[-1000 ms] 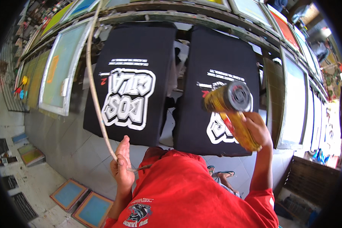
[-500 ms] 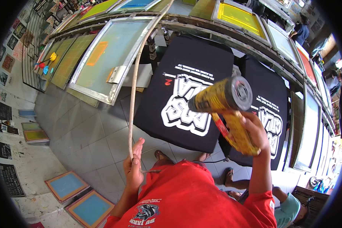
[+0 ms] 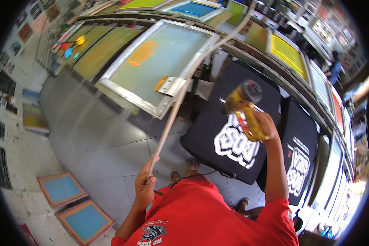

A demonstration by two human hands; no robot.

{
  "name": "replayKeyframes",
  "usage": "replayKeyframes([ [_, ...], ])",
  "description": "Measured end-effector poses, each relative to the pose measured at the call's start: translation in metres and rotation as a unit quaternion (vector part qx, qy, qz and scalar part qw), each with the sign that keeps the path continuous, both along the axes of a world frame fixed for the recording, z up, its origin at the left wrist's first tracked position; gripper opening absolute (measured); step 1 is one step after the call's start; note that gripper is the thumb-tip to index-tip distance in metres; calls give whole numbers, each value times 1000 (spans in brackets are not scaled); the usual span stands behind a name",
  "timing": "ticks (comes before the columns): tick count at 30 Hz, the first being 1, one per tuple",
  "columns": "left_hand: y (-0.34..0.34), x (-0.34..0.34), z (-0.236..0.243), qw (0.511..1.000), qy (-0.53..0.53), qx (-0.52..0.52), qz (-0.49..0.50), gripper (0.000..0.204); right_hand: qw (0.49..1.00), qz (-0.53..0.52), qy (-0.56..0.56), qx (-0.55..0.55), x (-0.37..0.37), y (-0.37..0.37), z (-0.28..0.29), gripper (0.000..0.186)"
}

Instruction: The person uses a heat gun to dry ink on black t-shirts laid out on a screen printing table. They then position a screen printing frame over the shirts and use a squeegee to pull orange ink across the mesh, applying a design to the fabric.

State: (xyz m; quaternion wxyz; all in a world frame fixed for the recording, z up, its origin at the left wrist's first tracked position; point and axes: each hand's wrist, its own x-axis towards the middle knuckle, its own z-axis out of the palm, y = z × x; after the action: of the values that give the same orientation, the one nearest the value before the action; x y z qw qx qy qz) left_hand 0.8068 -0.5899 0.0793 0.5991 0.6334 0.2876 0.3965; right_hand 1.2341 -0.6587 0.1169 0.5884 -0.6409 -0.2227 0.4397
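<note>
My right hand (image 3: 264,125) grips a stained yellow heat gun (image 3: 252,123) with a dark round end, held above a black T-shirt (image 3: 207,129) with white graphic print, laid flat on a board. A second printed black T-shirt (image 3: 309,127) lies on the board beside it at right. My left hand (image 3: 145,180) is closed around a long tan cord (image 3: 172,117) that runs diagonally up past a pale framed screen (image 3: 160,69) to the top of the view. A thinner dark cord is partly visible by that hand.
Colored screens, like a yellow one (image 3: 285,55), line wooden rails (image 3: 266,67). Two blue screens (image 3: 62,189) lie at lower left by the wall. Feet in sandals (image 3: 242,205) show on the tiled floor (image 3: 115,156). A person in blue (image 3: 334,69) stands at far right.
My view has turned left, so the T-shirt boards sit farther right. The tan cord now slants more, and the heat gun in my right hand appears higher in view.
</note>
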Motion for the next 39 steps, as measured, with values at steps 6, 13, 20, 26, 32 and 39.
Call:
replayKeyframes([
  [6, 33, -12, 16, 1000, 23, -2, 15, 31, 998, 43, -34, -14, -17, -34, 2, 37],
  [13, 56, -43, 10, 999, 10, -11, 38, 20, 981, 166, -51, -86, -130, -52, 61, 32],
  [20, 82, -105, 30, 997, -4, 3, 71, 30, 954, 287, 35, -74, -236, 2, 28, 32],
  [26, 97, -214, 26, 999, -4, 34, 23, 25, 943, 333, -21, -19, -365, 67, -40, 36],
  [32, 109, -307, 34, 998, 37, 57, -7, 32, 915, 388, -107, -30, -473, 118, -24, 33],
  [39, 121, -394, 38, 991, 45, 114, 51, 24, 891, 436, -123, -19, -559, 167, 15, 36],
])
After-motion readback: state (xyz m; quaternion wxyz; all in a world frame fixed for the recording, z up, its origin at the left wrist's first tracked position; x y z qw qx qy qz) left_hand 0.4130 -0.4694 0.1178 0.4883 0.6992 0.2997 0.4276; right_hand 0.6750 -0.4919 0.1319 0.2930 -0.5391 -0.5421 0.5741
